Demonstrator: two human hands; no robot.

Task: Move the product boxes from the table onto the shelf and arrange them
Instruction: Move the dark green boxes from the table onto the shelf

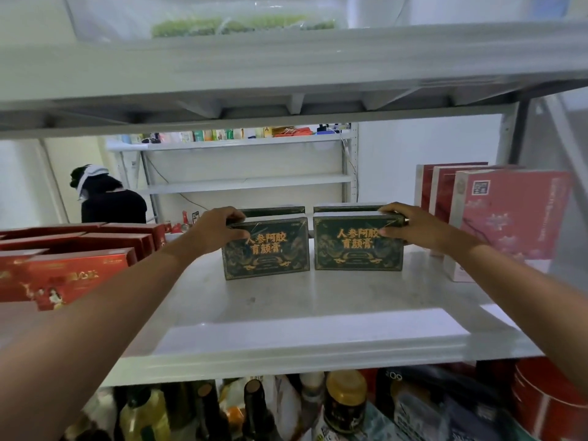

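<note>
The left hand [219, 229] clamps the upper left corner of the left green box [266, 248]; the right hand [405, 226] clamps the right green box [358, 242], both standing on the shelf [318, 300]. Arranging, seemingly: next, square them up and let go.

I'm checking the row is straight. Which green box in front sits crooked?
The left front green box, under the left hand: it is turned slightly, while the right front green box faces squarely.
</note>
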